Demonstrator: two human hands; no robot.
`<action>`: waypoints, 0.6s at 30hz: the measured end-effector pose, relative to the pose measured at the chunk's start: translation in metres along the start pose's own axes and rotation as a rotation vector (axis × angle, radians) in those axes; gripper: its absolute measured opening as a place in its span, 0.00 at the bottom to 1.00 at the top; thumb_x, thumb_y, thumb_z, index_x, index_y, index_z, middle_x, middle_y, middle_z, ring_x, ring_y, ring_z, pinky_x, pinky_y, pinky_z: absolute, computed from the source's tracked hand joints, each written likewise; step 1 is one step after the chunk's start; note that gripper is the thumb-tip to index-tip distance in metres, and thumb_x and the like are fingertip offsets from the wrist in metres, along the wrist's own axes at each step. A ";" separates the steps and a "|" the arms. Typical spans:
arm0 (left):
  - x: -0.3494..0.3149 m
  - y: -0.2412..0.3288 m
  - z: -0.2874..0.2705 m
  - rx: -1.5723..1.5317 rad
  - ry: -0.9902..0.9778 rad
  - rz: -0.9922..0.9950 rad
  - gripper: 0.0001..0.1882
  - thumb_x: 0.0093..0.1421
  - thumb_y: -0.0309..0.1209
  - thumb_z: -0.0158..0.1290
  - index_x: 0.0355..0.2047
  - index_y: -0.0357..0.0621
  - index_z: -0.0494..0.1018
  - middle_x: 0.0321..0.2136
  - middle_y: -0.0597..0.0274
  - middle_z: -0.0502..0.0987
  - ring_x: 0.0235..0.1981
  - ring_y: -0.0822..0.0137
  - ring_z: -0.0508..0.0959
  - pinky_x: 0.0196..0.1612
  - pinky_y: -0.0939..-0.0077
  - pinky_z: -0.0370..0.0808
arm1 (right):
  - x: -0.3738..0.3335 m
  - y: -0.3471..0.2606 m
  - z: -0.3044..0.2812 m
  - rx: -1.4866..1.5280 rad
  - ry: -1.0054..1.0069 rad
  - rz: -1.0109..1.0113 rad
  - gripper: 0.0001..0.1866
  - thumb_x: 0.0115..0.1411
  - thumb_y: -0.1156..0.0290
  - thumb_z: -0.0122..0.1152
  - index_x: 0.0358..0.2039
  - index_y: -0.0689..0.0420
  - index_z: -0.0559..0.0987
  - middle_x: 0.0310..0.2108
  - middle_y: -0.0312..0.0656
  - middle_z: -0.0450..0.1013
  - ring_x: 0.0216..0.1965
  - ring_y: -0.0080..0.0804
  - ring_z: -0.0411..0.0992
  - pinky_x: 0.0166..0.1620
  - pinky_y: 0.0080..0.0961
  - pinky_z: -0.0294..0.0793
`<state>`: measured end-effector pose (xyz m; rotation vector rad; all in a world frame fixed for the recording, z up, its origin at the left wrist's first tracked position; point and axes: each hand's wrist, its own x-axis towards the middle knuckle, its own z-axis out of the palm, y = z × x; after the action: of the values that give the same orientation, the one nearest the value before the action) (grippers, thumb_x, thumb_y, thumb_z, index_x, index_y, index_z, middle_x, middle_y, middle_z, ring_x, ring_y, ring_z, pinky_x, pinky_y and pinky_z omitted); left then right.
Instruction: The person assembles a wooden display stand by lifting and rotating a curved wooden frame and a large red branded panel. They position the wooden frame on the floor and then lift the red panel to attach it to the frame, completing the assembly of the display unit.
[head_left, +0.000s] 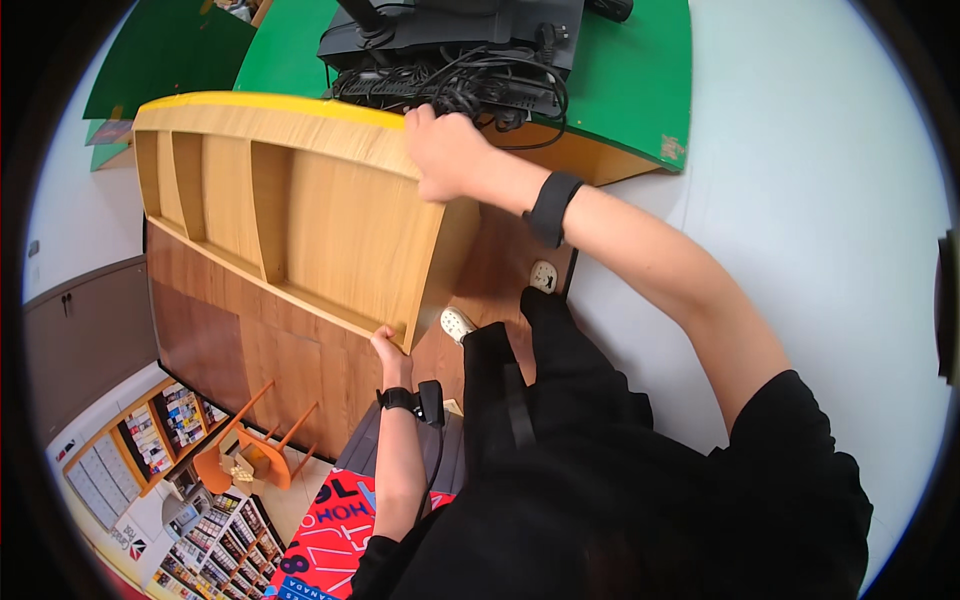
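A light wooden shelf unit with a yellow edge and open compartments stands tilted in front of me. My right hand is closed around its upper corner. Lower down, my left hand grips the bottom corner at the same end, fingers partly hidden behind the wood. A black band circles my right wrist. On the left wrist sits a strap with a small black device and a cable.
Beyond the shelf, a green-topped table carries black electronic equipment and tangled black cables. A white wall runs along the right. At lower left are an orange chair, stocked display shelves and a red printed panel.
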<state>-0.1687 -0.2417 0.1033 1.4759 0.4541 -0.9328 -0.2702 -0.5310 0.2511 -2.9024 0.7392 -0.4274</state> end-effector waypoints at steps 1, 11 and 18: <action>0.000 0.000 -0.004 0.005 0.020 0.012 0.04 0.32 0.26 0.39 0.14 0.45 0.60 0.19 0.64 0.64 0.22 0.65 0.66 0.28 0.74 0.66 | -0.001 -0.004 -0.001 -0.031 0.004 0.019 0.19 0.23 0.70 0.53 0.20 0.68 0.66 0.21 0.48 0.61 0.17 0.35 0.63 0.18 0.22 0.65; -0.002 -0.002 -0.023 -0.027 -0.018 -0.082 0.03 0.32 0.27 0.39 0.14 0.45 0.59 0.17 0.64 0.63 0.21 0.65 0.65 0.27 0.74 0.64 | 0.004 -0.036 -0.037 0.273 -0.142 0.200 0.26 0.26 0.76 0.53 0.32 0.68 0.62 0.28 0.51 0.60 0.27 0.43 0.65 0.28 0.29 0.67; 0.014 -0.018 -0.034 -0.068 -0.158 -0.080 0.03 0.36 0.24 0.40 0.16 0.40 0.61 0.17 0.64 0.63 0.20 0.68 0.65 0.22 0.77 0.63 | -0.006 -0.048 -0.039 0.155 -0.163 0.271 0.37 0.30 0.72 0.57 0.44 0.68 0.55 0.33 0.52 0.59 0.34 0.46 0.63 0.34 0.32 0.67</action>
<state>-0.1652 -0.2103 0.0775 1.3192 0.4268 -1.0781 -0.2652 -0.4881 0.2957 -2.6056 1.0051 -0.2046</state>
